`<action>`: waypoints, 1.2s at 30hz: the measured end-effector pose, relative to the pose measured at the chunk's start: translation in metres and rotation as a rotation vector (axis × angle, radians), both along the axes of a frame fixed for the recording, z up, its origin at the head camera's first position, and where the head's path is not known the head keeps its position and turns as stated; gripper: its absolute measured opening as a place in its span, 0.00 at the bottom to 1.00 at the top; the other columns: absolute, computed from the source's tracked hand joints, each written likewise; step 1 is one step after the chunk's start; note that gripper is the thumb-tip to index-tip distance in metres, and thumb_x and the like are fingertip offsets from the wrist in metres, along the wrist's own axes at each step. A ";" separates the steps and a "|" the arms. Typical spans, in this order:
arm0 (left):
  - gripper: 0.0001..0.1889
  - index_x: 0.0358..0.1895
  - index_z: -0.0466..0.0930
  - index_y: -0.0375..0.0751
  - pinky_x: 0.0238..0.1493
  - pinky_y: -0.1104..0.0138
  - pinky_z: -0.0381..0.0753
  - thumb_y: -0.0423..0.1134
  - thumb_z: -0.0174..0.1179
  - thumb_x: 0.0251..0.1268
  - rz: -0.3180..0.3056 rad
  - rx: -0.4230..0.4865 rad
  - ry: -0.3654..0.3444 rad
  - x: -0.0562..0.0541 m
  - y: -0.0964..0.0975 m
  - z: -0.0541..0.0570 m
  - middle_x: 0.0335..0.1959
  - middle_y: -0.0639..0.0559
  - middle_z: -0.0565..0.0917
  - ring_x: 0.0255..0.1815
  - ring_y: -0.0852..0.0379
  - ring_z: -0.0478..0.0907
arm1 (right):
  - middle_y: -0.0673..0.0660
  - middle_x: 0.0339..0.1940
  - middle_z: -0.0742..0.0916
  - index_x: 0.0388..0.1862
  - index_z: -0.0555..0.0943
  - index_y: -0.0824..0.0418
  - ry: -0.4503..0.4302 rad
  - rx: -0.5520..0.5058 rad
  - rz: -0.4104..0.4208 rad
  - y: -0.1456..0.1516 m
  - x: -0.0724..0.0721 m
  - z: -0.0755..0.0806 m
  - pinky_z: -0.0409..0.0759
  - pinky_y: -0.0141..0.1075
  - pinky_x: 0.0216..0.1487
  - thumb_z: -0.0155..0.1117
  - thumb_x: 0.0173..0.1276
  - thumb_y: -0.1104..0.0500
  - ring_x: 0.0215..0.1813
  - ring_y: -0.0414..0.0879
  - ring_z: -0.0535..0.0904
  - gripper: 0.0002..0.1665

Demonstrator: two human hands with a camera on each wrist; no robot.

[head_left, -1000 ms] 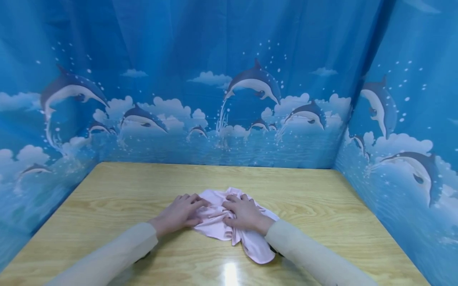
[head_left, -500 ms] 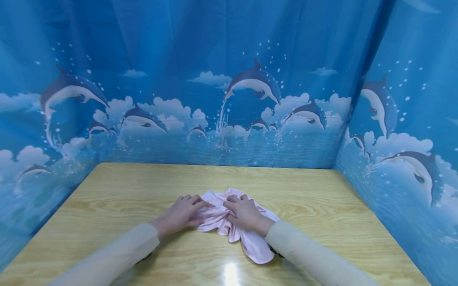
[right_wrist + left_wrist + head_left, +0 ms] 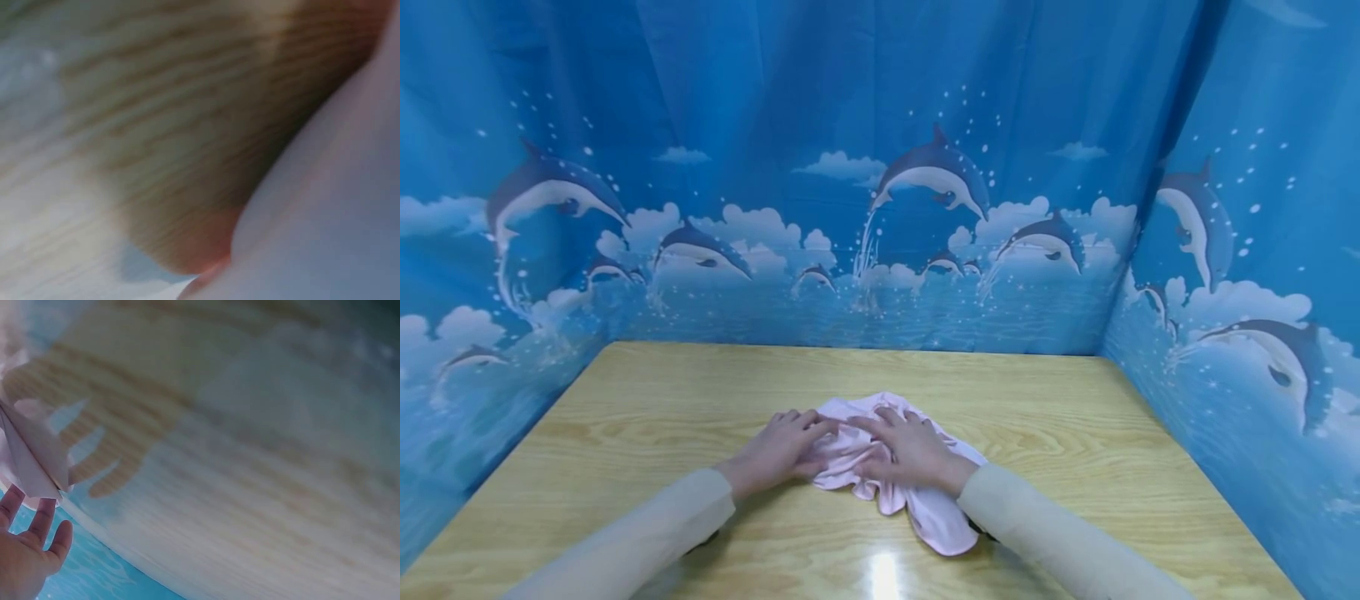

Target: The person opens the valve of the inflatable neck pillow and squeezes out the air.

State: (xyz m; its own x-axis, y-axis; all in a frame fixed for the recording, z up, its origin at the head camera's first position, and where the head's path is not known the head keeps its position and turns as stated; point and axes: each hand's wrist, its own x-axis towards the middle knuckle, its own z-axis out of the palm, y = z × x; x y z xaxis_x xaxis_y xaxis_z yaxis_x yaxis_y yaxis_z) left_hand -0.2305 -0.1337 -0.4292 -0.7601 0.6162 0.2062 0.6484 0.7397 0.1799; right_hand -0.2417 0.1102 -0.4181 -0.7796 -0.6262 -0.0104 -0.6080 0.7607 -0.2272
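Note:
A pale pink cloth (image 3: 936, 518) lies rumpled on the table in the head view, with gathered folds and a rounded flap toward the near right. My left hand (image 3: 778, 450) pinches its left edge between thumb and fingers; in the left wrist view, the fingers of that left hand (image 3: 28, 556) meet the folded cloth (image 3: 34, 453). On top of the bundle rests my right hand (image 3: 913, 450), index finger and thumb spread leftward over the folds. Cloth (image 3: 325, 219) fills the right side of the right wrist view and hides nearly all of that hand.
The wood-grain table (image 3: 700, 383) extends around the cloth, with a bright reflection near its front. Blue curtains (image 3: 760, 167) printed with dolphins stand along the back and both sides.
The cloth's near-left edge has been drawn into tighter ruffles. My right hand's index finger and thumb have spread out leftward, while the left hand has barely shifted.

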 end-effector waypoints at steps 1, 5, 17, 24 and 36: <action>0.30 0.61 0.68 0.54 0.54 0.52 0.67 0.56 0.60 0.54 0.000 -0.001 -0.002 0.000 0.000 0.000 0.53 0.51 0.75 0.50 0.50 0.72 | 0.56 0.72 0.61 0.69 0.51 0.31 -0.012 0.007 -0.003 0.000 0.000 0.000 0.54 0.63 0.63 0.46 0.57 0.25 0.69 0.65 0.56 0.42; 0.29 0.61 0.68 0.54 0.54 0.52 0.67 0.56 0.60 0.55 0.001 -0.006 -0.007 -0.001 0.000 0.000 0.52 0.52 0.75 0.49 0.50 0.72 | 0.58 0.73 0.58 0.69 0.53 0.31 -0.037 0.051 -0.022 -0.001 0.003 0.002 0.52 0.65 0.62 0.47 0.52 0.22 0.69 0.70 0.53 0.46; 0.28 0.62 0.67 0.59 0.57 0.53 0.65 0.56 0.58 0.57 0.036 -0.049 -0.038 0.000 0.000 0.000 0.52 0.54 0.74 0.52 0.52 0.71 | 0.58 0.73 0.59 0.68 0.62 0.42 -0.049 0.081 -0.030 0.000 0.004 0.002 0.54 0.67 0.60 0.51 0.58 0.29 0.67 0.73 0.54 0.41; 0.27 0.62 0.66 0.61 0.56 0.53 0.65 0.57 0.56 0.58 0.028 -0.072 -0.022 0.001 0.000 0.000 0.52 0.55 0.74 0.52 0.53 0.71 | 0.57 0.70 0.65 0.64 0.67 0.44 -0.010 0.036 -0.017 0.001 0.004 0.001 0.55 0.67 0.58 0.52 0.63 0.37 0.67 0.70 0.57 0.31; 0.27 0.59 0.69 0.58 0.48 0.59 0.68 0.56 0.59 0.55 -0.030 -0.055 0.052 0.000 0.000 -0.002 0.49 0.57 0.75 0.46 0.56 0.72 | 0.56 0.58 0.75 0.51 0.75 0.47 0.116 0.029 0.026 -0.001 0.002 -0.002 0.69 0.60 0.52 0.58 0.63 0.50 0.57 0.62 0.71 0.16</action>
State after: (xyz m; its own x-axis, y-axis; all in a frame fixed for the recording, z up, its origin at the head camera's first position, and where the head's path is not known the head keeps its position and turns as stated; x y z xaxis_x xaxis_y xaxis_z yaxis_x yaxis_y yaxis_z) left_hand -0.2308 -0.1332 -0.4312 -0.7300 0.6503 0.2102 0.6782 0.7274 0.1051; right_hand -0.2397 0.1092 -0.4196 -0.7600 -0.6471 0.0606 -0.6486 0.7494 -0.1327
